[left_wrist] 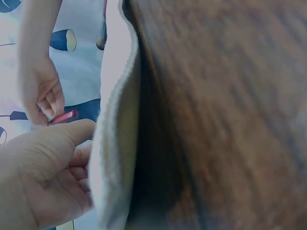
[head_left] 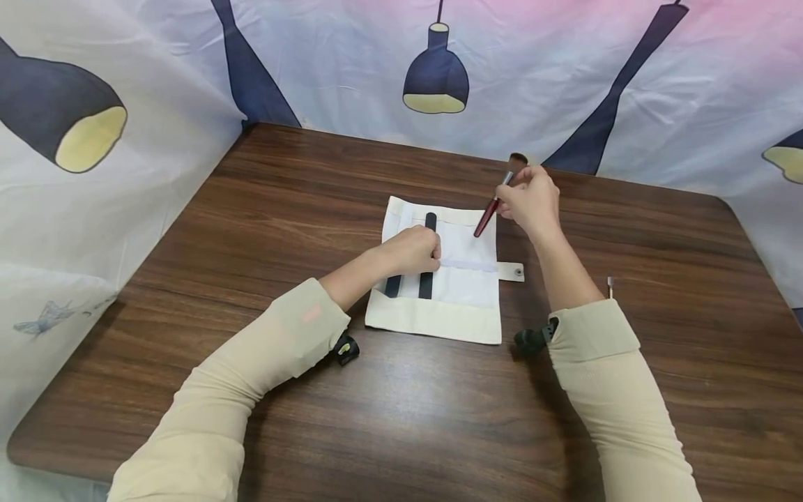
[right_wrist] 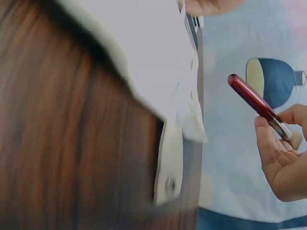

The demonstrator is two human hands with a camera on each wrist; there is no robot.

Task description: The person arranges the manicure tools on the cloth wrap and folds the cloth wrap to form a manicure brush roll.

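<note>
Brush [right_wrist: 259, 104] is hovering around one o'clock from the middle of the cloth case [head_left: 433, 317], right hand [head_left: 532, 201] pinching it; left hand [head_left: 410, 251] is covering part of the case, its grip impossible to tell

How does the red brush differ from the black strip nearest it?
The brush has a dark red handle and brown bristles; the strip looks plain black. The right hand holds the brush at a slant; the strip lies on the open pouch, partly hidden by the left hand. Both are long and slim.

Cream sleeves [head_left: 216, 394]; black wrist cameras [head_left: 346, 351]
</note>
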